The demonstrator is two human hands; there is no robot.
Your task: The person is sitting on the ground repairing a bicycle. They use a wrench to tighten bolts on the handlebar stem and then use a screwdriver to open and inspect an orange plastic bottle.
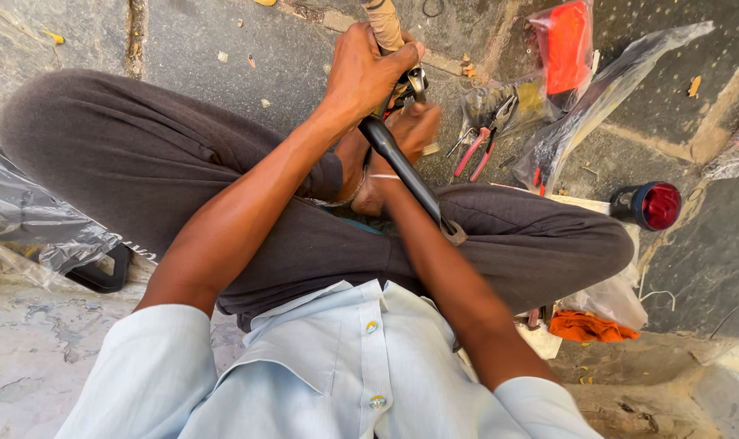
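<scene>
I sit cross-legged on a stone floor with a black curved bar [403, 175], like a bicycle handlebar, lying across my lap. My left hand [368, 71] grips the far end of the bar, where a tan taped grip [384, 23] sticks up and a metal lever clamp [416, 83] shows. My right hand [414, 130] is blurred and rests against the bar just below the clamp; what its fingers hold cannot be made out.
Red-handled pliers [477, 150] lie on the floor to the right beside clear plastic bags [597, 97] and a red packet [566, 45]. A red round lamp [654, 205] and an orange cloth [589, 327] lie further right. Black plastic wrap [36, 219] sits at left.
</scene>
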